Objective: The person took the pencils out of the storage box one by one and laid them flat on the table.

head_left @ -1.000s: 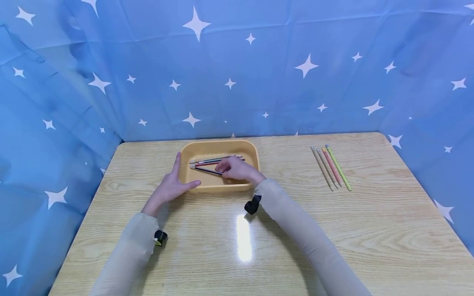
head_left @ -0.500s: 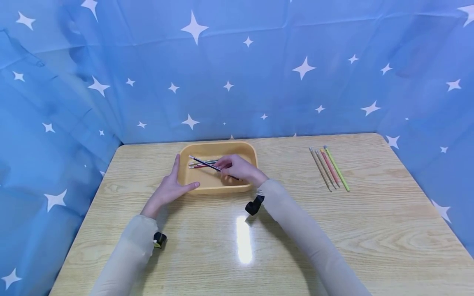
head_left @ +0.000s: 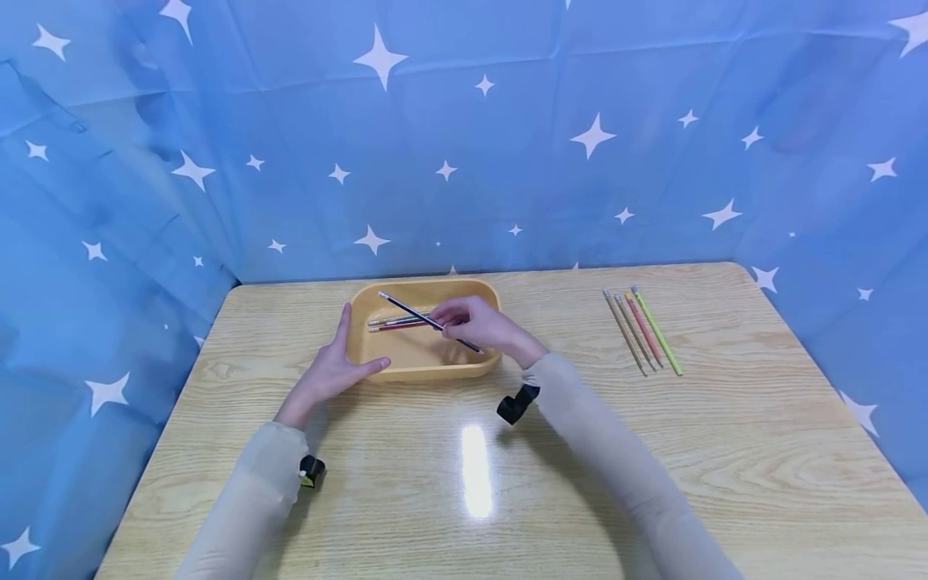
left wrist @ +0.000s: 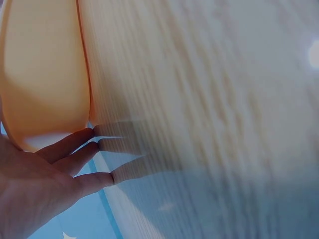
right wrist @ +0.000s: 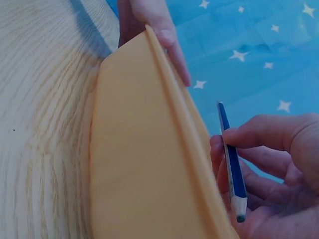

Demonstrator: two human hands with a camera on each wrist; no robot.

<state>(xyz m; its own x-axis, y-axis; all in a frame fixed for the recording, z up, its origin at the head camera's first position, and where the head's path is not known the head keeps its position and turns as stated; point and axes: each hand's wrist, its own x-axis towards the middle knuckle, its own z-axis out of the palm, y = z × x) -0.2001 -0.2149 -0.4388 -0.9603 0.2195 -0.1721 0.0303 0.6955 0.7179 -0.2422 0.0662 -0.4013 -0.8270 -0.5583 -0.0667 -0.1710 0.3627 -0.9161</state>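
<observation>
My right hand (head_left: 484, 324) pinches a dark blue pencil (head_left: 406, 308) between thumb and fingers over the yellow-orange tray (head_left: 428, 374). The pencil slants, its pale end up toward the back left; in the right wrist view the sharpened tip of the blue pencil (right wrist: 237, 174) points down the picture. Beneath it, several pencils (head_left: 391, 325), one red, lie together on the tray's floor, partly hidden by the hand. With thumb and fingers spread, my left hand (head_left: 329, 370) rests against the tray's left end, thumb at the front rim. The left wrist view shows its straight fingers (left wrist: 72, 144) beside the tray.
To the tray's right, a gold pencil (head_left: 625, 332), a grey pencil (head_left: 638, 332), a pink-red pencil (head_left: 644, 326) and a lime green pencil (head_left: 658, 332) lie side by side on the wooden table (head_left: 565, 499). Behind hangs a blue star-patterned cloth (head_left: 464, 121).
My right hand has raised the dark blue pencil from the tray floor and shifted slightly right, tilting the pencil's pale end toward the back. My left hand has stayed at the tray.
</observation>
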